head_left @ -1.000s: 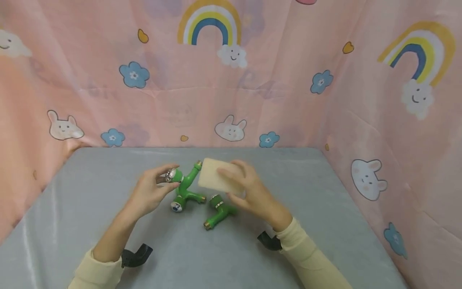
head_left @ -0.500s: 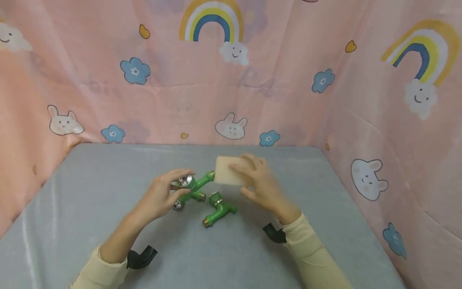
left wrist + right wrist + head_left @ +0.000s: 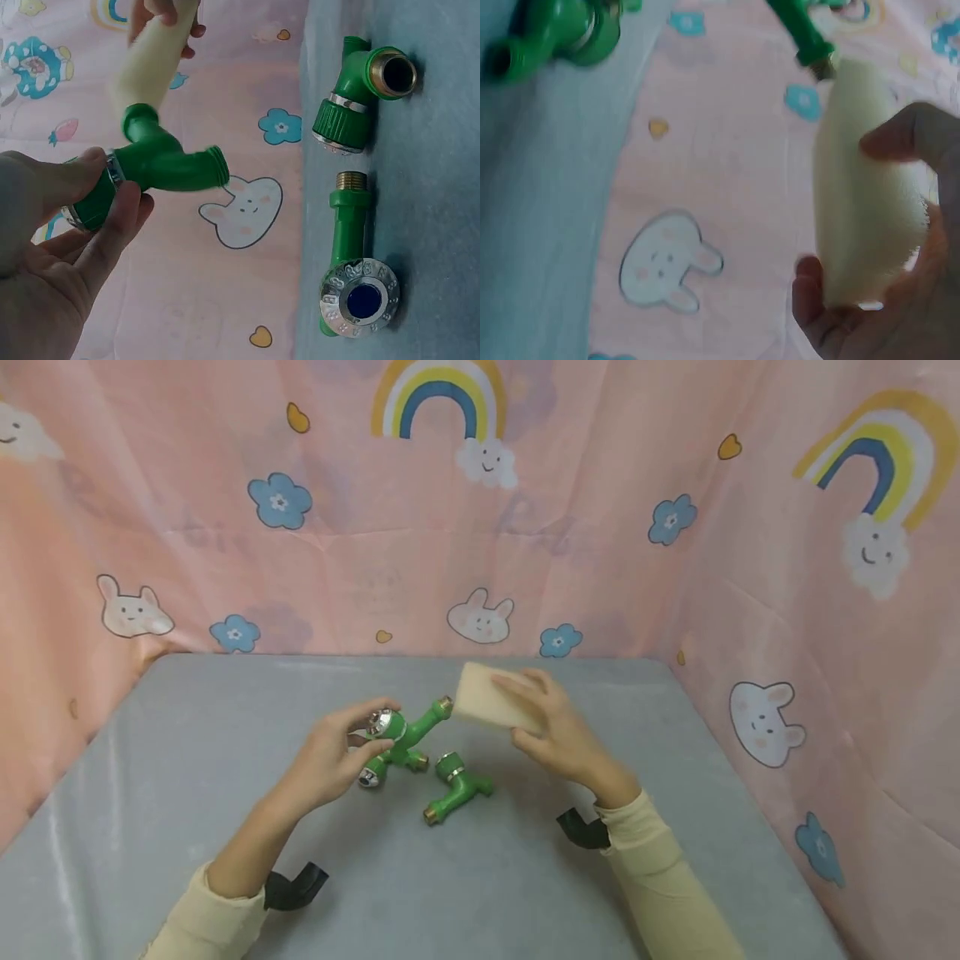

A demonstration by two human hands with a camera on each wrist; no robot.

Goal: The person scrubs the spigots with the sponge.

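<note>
My left hand (image 3: 330, 758) grips a green faucet (image 3: 418, 727) by its silver-capped knob and holds it above the table. In the left wrist view, thumb and fingers curl round the knob of this faucet (image 3: 161, 161). A cream sponge block (image 3: 487, 695) is pinched in my right hand (image 3: 566, 735), thumb on one face and fingers on the other. In the right wrist view the sponge (image 3: 855, 180) lies against or very near the faucet's brass threaded end (image 3: 823, 66). Below the hands, a second faucet (image 3: 375, 771) and a third faucet (image 3: 459, 791) lie on the table.
The grey table (image 3: 450, 893) ends at a pink curtain (image 3: 337, 560) behind and at the sides. Black curved pieces (image 3: 296, 887) stick out at both wrists, near the cream sleeves (image 3: 667, 877).
Both hands have shifted right, and the sponge now sits further right and higher. The held faucet has moved right with the left hand and its angle has changed. The faucets on the table stay put.
</note>
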